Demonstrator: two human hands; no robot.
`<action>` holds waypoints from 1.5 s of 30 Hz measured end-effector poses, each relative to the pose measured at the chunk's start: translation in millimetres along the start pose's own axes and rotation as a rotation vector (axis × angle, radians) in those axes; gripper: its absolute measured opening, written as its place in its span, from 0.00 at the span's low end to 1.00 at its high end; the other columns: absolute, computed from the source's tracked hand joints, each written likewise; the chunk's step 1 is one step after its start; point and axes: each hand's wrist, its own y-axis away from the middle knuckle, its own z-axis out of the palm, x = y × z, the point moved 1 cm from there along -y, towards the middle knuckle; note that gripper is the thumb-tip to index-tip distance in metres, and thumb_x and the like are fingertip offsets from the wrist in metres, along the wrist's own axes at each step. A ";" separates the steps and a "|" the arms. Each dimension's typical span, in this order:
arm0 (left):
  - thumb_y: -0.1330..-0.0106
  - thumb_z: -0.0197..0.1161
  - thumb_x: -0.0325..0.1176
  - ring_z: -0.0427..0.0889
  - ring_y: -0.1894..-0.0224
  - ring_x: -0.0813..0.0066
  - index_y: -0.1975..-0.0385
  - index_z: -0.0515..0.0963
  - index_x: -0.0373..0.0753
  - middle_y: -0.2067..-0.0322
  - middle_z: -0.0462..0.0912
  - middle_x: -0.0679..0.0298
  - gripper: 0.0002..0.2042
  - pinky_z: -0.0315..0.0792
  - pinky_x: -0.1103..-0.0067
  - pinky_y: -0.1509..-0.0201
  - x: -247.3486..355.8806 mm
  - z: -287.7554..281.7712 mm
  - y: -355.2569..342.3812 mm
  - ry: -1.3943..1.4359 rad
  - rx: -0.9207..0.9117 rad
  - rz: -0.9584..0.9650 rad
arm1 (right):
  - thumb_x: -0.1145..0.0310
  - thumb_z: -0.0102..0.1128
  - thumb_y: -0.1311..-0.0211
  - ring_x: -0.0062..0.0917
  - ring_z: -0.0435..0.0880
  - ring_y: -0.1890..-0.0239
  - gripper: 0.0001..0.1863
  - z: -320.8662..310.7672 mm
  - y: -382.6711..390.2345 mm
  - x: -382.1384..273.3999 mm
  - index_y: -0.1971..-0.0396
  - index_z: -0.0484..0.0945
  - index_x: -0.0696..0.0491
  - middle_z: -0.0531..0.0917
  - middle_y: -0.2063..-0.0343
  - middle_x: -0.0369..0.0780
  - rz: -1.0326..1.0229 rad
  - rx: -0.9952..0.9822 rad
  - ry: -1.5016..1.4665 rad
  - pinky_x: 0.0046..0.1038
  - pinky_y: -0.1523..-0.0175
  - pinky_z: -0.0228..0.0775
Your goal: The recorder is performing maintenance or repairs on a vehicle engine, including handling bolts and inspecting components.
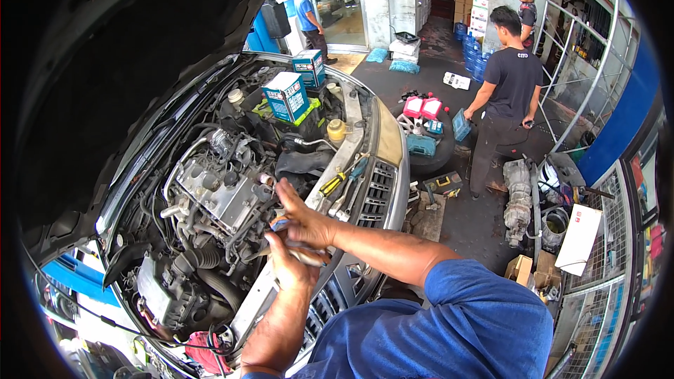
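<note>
My right hand [305, 224] and my left hand [291, 263] meet over the engine's front edge, round something small with orange, blue and dull brown parts, too hidden to make out. The fingertips of my right hand point upward, near the engine block [217, 182]. Just right of it, hand tools [337, 182] with yellow and teal handles lie along the front crossmember [349, 161]. Behind these are a yellow-capped reservoir [335, 131] and two teal-and-white boxes [284, 98] on top of the engine bay.
The raised hood [140, 63] arches over the left. Three people stand beyond: one [505, 84] holding a teal case, others [526, 14] [309, 17] farther back. A tire [428, 158] bearing red cases, a gearbox [517, 200], cartons [576, 238] and scaffolding [562, 63] are right.
</note>
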 end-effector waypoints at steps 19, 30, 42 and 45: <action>0.52 0.74 0.42 0.78 0.85 0.70 0.47 0.71 0.32 0.77 0.81 0.61 0.33 0.77 0.75 0.78 23.3 -57.0 -42.5 -0.449 -0.281 -0.097 | 0.63 0.50 0.34 0.23 0.81 0.76 0.13 16.3 17.2 -35.6 0.71 0.79 0.55 0.83 0.76 0.41 0.910 0.017 -1.227 0.24 0.75 0.72; 0.36 0.43 0.68 0.66 0.36 0.62 0.38 0.64 0.52 0.38 0.66 0.64 0.33 0.61 0.63 0.33 -7.6 -17.2 -23.5 0.103 0.076 -0.054 | 0.61 0.59 0.38 0.42 0.82 0.65 0.14 9.1 -0.9 -15.6 0.58 0.73 0.53 0.80 0.68 0.46 0.061 0.101 0.133 0.37 0.60 0.75; 0.34 0.52 0.56 0.72 0.42 0.64 0.37 0.64 0.39 0.43 0.72 0.60 0.32 0.56 0.63 0.32 -33.9 -76.2 -97.8 -0.504 -0.274 0.139 | 0.43 0.36 0.27 0.20 0.74 0.59 0.27 35.7 -18.8 -7.0 0.54 0.71 0.54 0.78 0.63 0.36 0.513 0.875 -0.889 0.28 0.47 0.66; 0.36 0.53 0.59 0.72 0.52 0.68 0.48 0.66 0.41 0.54 0.73 0.63 0.28 0.60 0.68 0.42 -15.5 -87.6 -107.7 -0.235 -0.451 -0.162 | 0.42 0.37 0.28 0.17 0.69 0.61 0.23 15.9 -8.7 -45.3 0.66 0.71 0.47 0.74 0.68 0.32 0.411 -0.008 -1.157 0.24 0.54 0.65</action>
